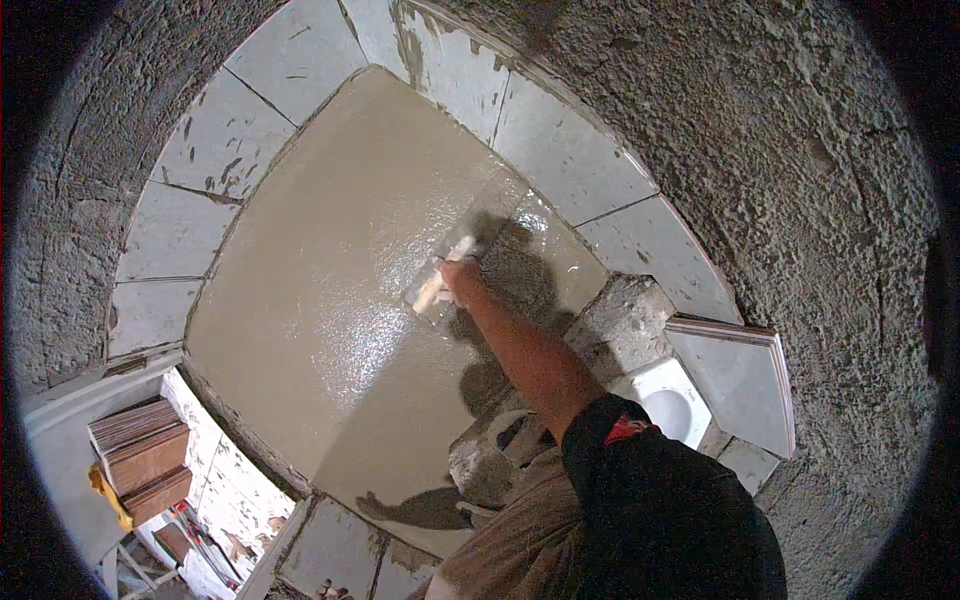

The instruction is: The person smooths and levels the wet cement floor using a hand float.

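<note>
My right hand (458, 278) is closed around the pale handle of a plastering trowel (428, 296). The trowel's flat blade lies on the wet, grey-beige floor screed (290, 260), near the middle of the surface. Its lower edge is hard to make out in the glare and shadow. At the bottom edge, beside the pale tiles, the fingertips of my left hand (332, 591) just show, apart and with nothing seen in them. The rest of that hand is out of the picture. Shadows of my arm and body fall across the screed.
Smeared pale wall tiles (222, 148) border the screed, below rough cement walls (800, 130). At right are a concrete block (625, 318), a white basin-like fixture (668, 402) and leaning tiles (735, 375). Stacked brown-backed tiles (145, 455) and a yellow cloth-like thing (108, 497) are lower left.
</note>
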Demonstrator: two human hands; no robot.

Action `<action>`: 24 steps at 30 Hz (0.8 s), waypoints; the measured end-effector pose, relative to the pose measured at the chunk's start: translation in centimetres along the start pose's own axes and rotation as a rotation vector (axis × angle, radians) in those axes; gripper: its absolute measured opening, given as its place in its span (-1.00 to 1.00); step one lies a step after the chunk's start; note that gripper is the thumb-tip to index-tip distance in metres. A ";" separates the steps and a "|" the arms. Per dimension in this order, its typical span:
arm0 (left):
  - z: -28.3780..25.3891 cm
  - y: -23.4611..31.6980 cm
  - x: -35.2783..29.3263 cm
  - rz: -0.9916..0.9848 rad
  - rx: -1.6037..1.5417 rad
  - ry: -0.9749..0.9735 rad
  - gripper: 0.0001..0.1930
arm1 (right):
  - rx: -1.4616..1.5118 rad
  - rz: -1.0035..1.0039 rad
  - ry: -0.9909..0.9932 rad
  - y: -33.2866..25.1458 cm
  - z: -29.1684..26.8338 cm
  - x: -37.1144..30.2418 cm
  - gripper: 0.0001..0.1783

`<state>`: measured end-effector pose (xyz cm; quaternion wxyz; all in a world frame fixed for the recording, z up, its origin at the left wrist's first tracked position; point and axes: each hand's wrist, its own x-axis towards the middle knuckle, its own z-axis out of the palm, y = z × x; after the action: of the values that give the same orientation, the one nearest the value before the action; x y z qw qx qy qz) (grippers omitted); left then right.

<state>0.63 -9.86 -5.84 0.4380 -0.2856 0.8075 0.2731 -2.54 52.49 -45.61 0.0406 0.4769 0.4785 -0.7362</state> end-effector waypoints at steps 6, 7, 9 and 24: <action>0.6 2.0 -0.2 0.013 -0.148 0.012 -0.50 | 0.076 -0.262 0.083 10.2 -4.9 -4.4 -0.47; 0.2 1.5 -0.4 0.032 -0.159 0.017 -0.49 | 0.068 -0.248 0.071 11.1 -5.6 -5.8 -0.47; -0.5 0.0 -1.0 0.267 -0.309 -0.148 -0.49 | -0.821 -0.390 -0.115 9.7 -6.6 -10.2 -0.52; -0.7 -0.3 1.2 0.181 -0.159 0.114 -0.57 | -0.808 -0.364 -0.025 4.4 -4.3 -16.2 -0.69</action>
<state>-0.07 -10.75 -6.58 0.3406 -0.2603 0.8294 0.3581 11.36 46.88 -36.93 0.0995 0.3216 0.8035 -0.4909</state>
